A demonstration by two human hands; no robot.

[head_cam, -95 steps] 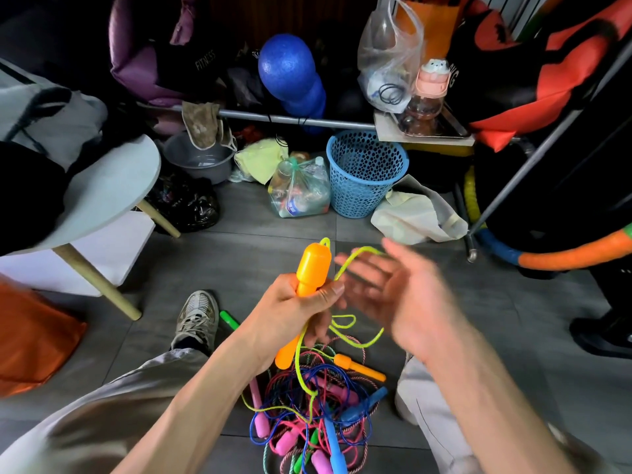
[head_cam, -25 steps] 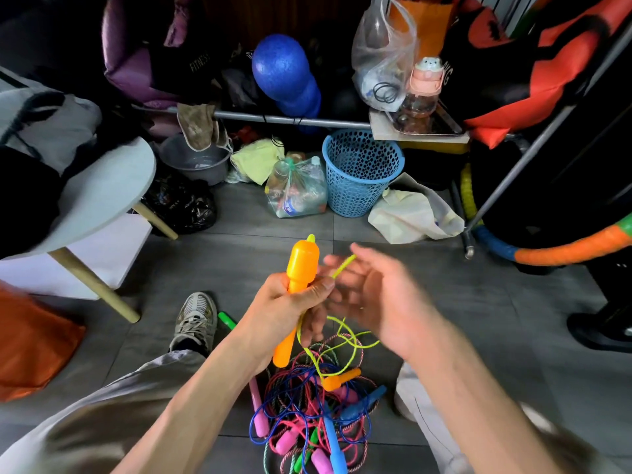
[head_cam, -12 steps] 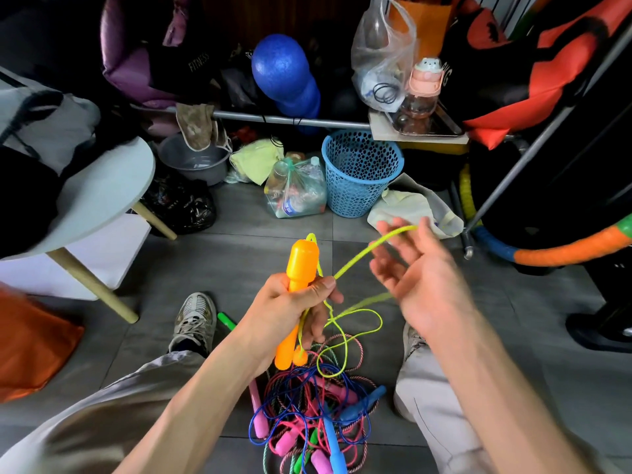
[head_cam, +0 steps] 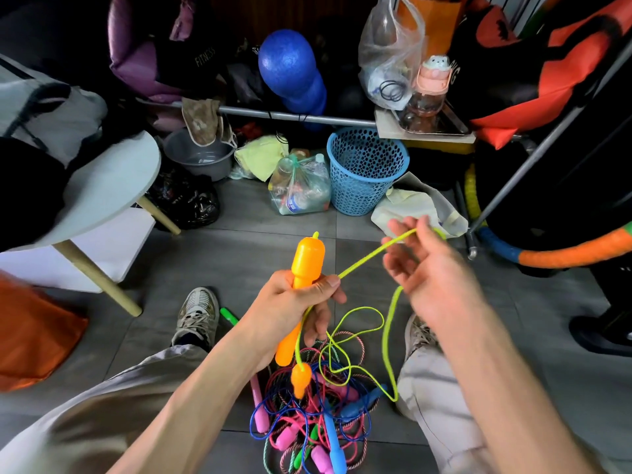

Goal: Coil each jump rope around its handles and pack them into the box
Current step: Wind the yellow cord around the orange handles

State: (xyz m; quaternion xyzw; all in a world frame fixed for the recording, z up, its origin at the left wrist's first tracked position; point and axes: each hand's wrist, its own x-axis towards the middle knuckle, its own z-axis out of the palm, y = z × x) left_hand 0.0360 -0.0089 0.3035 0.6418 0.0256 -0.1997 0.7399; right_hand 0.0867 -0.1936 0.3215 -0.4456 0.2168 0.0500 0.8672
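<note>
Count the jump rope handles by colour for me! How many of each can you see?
Orange handles: 2
Pink handles: 4
Blue handles: 2
Green handles: 2
Total: 10 that show. The tangled pile may hide more.
</note>
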